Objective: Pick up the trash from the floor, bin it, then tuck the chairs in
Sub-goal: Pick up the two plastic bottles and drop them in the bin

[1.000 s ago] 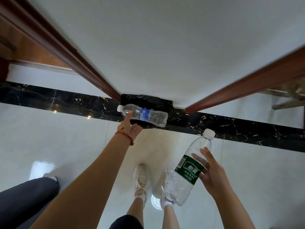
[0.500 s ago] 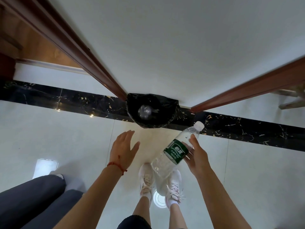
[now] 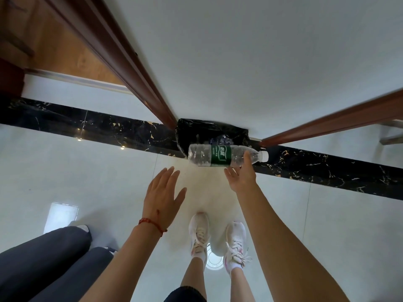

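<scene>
A clear plastic bottle with a green label (image 3: 220, 157) lies level in the air just over the front rim of the bin with a black bag (image 3: 187, 131), which stands against the wall corner. My right hand (image 3: 242, 176) holds this bottle near its neck, a finger across it and the thumb below. A crushed clear bottle with a blue label (image 3: 220, 139) lies inside the bin. My left hand (image 3: 162, 197) hovers with its fingers spread and straight, holding nothing, to the left of the bin and short of it.
Dark wooden door frames (image 3: 130, 68) run out from both sides of the white wall corner. A black marble strip (image 3: 327, 171) crosses the pale tiled floor. Another person's legs in dark trousers (image 3: 43, 262) stand at lower left. Part of a chair (image 3: 392, 136) shows at the right edge.
My left hand let the blue-label bottle fall into the bin and drew back, open. My right hand swung the green-label bottle up and forward, turning it level over the bin.
</scene>
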A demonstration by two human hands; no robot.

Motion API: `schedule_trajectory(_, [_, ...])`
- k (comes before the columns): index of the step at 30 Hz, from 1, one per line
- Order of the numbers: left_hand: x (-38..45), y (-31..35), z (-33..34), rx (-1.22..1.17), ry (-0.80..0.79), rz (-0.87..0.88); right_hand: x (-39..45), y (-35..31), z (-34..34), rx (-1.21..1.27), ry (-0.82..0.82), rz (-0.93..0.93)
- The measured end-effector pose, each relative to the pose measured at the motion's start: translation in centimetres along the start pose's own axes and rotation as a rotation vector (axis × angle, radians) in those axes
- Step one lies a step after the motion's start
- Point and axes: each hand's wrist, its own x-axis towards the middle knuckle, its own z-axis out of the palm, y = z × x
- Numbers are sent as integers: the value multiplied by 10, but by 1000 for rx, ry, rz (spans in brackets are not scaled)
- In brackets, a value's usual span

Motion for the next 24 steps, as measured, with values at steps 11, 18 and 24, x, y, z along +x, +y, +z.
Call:
schedule_trajectory(11, [8, 10, -2, -31, 9, 8, -4, 16, -34, -565, 73, -103])
schedule_trajectory(18, [3, 24, -15, -9, -49, 37, -52, 18, -53, -1320, -108, -767])
schedule_trajectory(24, [-15, 38, -43, 21, -43, 103, -98, -5, -69, -1690, -42, -1023])
